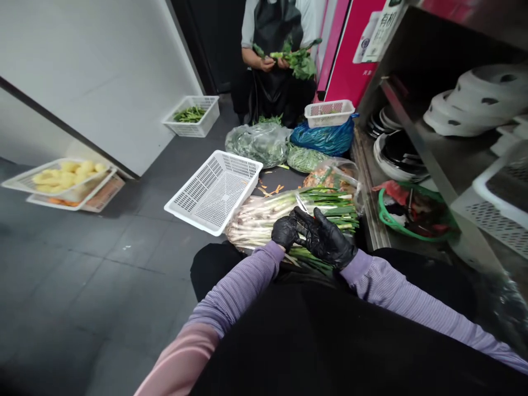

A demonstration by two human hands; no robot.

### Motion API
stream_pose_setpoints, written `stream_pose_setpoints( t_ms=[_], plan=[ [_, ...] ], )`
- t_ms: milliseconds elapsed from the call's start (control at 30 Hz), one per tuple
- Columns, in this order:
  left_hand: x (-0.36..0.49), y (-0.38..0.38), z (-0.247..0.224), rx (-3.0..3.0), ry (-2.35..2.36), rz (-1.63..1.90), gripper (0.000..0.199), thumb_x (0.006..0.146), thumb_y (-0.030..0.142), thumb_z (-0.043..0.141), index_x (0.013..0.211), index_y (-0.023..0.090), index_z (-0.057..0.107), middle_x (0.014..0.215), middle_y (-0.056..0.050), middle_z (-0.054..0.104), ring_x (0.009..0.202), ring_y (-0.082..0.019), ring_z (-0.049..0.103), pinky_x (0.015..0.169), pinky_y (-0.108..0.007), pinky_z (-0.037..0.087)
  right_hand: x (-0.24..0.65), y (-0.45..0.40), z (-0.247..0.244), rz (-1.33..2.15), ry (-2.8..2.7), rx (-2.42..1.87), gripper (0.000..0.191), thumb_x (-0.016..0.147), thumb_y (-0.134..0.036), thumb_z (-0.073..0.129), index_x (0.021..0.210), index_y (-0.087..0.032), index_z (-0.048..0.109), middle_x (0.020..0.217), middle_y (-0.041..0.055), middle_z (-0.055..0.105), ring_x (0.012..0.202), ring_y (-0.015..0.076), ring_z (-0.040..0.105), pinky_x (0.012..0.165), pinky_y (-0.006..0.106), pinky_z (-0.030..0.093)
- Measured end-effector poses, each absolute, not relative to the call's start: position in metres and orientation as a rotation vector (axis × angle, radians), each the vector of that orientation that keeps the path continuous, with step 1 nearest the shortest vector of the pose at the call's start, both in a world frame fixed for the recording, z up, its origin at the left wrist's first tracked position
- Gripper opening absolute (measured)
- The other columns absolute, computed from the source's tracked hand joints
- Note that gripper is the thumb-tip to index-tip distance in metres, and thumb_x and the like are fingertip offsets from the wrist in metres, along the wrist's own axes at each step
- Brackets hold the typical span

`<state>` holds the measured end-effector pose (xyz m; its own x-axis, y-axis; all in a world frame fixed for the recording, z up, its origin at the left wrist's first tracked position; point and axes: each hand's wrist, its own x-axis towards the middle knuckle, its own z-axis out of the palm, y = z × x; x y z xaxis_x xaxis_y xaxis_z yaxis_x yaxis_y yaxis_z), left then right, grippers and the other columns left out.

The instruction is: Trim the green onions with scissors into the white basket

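Nearest you, at the bottom of the frame, is your dark lap, with both purple sleeves running up to centre; your left hand point(285, 231) is curled shut in its black glove, though I cannot tell what it grips; your right hand point(328, 237) lies over it with fingers spread and loosely bent, resting on the scallions point(289, 212) rather than clamping them. The scallions lie sideways just above your knees in a clear bag, white ends to the left and green tops to the right, probably so the roots sit within reach of your left hand. Just left of them a white basket point(214, 190) sits tilted and close, likely placed to receive what is trimmed; orange peelings point(270, 191) lie scattered between the two. To the right a green basket point(412, 217) sits under steel shelves holding plates. Further up are bags of greens point(259, 143) and a blue bag point(325, 137); at left, a tray of peeled potatoes point(66, 173) on the dark tiled floor. At top centre another person point(274, 44) holds leafy stems, beside a pink cabinet and a white wall panel.
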<state>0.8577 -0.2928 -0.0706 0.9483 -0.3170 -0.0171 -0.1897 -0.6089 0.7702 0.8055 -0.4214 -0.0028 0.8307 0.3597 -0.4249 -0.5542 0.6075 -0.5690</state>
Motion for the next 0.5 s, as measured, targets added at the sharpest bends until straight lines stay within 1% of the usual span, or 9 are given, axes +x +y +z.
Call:
stream_pose_setpoints(
  t_ms=[67,133,200,267,300,333,367,433,500],
  plan=[
    [0.862,-0.286,-0.064,2.214,-0.176,-0.194,0.020,0.070,0.008,0.065,0.088,0.010,0.073,0.077,-0.009,0.070,0.086,-0.022,0.067,0.084,-0.029,0.051,0.798,-0.421,0.004,0.548,0.239,-0.822,0.044,0.093,-0.049,0.047,0.130,-0.028,0.058,0.135,0.0047,0.057,0.130,0.0192,0.048,0.105,0.040,0.043],
    [0.869,-0.277,-0.058,2.105,0.004,-0.174,0.017,0.080,0.010,0.057,0.085,0.010,0.073,0.064,-0.006,0.067,0.068,-0.017,0.065,0.067,-0.023,0.051,0.791,-0.425,0.009,0.566,0.193,-0.867,0.043,0.093,-0.049,0.047,0.129,-0.028,0.058,0.140,0.0034,0.053,0.136,0.0188,0.041,0.109,0.039,0.039],
    [0.872,-0.269,-0.052,1.976,0.110,-0.160,0.035,0.091,0.021,0.045,0.074,0.010,0.073,0.047,-0.002,0.057,0.047,-0.014,0.057,0.047,-0.020,0.045,0.785,-0.430,0.013,0.583,0.154,-0.893,0.044,0.092,-0.048,0.047,0.129,-0.027,0.059,0.142,0.0037,0.051,0.138,0.0194,0.038,0.111,0.039,0.036],
    [0.870,-0.266,-0.045,1.857,0.174,-0.156,0.053,0.096,0.033,0.035,0.060,0.013,0.068,0.036,0.001,0.047,0.033,-0.013,0.045,0.035,-0.021,0.037,0.782,-0.437,0.017,0.561,0.140,-0.909,0.046,0.091,-0.051,0.045,0.128,-0.027,0.059,0.143,0.0039,0.050,0.138,0.0199,0.038,0.112,0.039,0.035],
    [0.866,-0.267,-0.042,1.789,0.171,-0.178,0.055,0.096,0.037,0.033,0.055,0.018,0.063,0.035,0.002,0.045,0.030,-0.012,0.042,0.032,-0.021,0.035,0.783,-0.440,0.019,0.520,0.140,-0.916,0.047,0.092,-0.053,0.043,0.128,-0.027,0.059,0.143,0.0035,0.049,0.137,0.0197,0.038,0.112,0.039,0.035],
    [0.860,-0.269,-0.039,1.716,0.141,-0.230,0.055,0.096,0.038,0.033,0.059,0.014,0.065,0.036,0.002,0.046,0.029,-0.011,0.040,0.031,-0.021,0.033,0.783,-0.442,0.021,0.462,0.138,-0.920,0.049,0.092,-0.055,0.040,0.128,-0.028,0.059,0.144,0.0030,0.049,0.137,0.0193,0.039,0.112,0.040,0.036],
    [0.854,-0.272,-0.035,1.615,0.100,-0.309,0.052,0.096,0.039,0.035,0.062,0.014,0.065,0.039,0.002,0.050,0.028,-0.010,0.040,0.031,-0.020,0.033,0.785,-0.444,0.023,0.397,0.134,-0.922,0.050,0.093,-0.057,0.037,0.127,-0.028,0.059,0.144,0.0027,0.048,0.137,0.0190,0.038,0.111,0.040,0.037],
    [0.838,-0.281,-0.029,1.407,-0.010,-0.493,0.040,0.094,0.040,0.044,0.072,0.013,0.064,0.049,0.000,0.059,0.030,-0.009,0.044,0.034,-0.019,0.034,0.789,-0.445,0.027,0.300,0.119,-0.919,0.050,0.094,-0.056,0.034,0.128,-0.029,0.058,0.144,0.0033,0.049,0.138,0.0190,0.038,0.109,0.044,0.039],
    [0.824,-0.289,-0.025,1.315,-0.100,-0.580,0.037,0.088,0.047,0.053,0.074,0.013,0.062,0.058,-0.001,0.063,0.033,-0.008,0.047,0.036,-0.020,0.036,0.791,-0.442,0.029,0.279,0.115,-0.901,0.049,0.093,-0.053,0.035,0.129,-0.028,0.057,0.143,0.0054,0.050,0.138,0.0208,0.038,0.108,0.048,0.040]
  ],
)
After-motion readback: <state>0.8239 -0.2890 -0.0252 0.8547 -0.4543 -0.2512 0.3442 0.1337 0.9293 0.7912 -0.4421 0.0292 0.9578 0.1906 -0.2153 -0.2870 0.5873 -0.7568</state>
